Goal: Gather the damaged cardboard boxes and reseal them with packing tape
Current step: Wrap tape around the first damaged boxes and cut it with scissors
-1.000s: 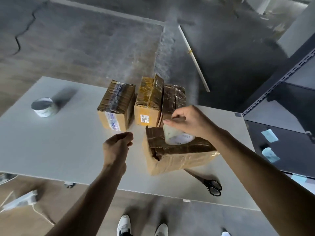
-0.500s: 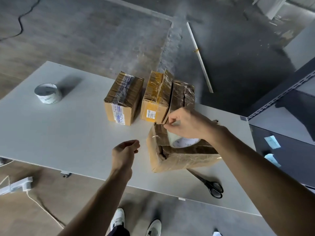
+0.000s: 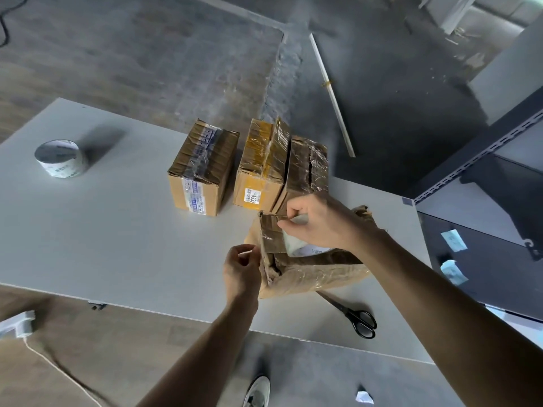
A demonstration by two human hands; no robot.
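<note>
Brown is being shown by the crumpled box [image 3: 308,276]; yellow tape by the twelve o'clock box [image 3: 260,160]; blue-printed white labels by the eleven o'clock box [image 3: 195,195]; black by the five o'clock scissors [image 3: 357,317]; white by the nine o'clock tape roll [image 3: 60,160].

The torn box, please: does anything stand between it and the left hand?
Nothing visible does: the left hand is close beside the torn box, at its left side, while the right hand holds a tape roll on its top.
</note>
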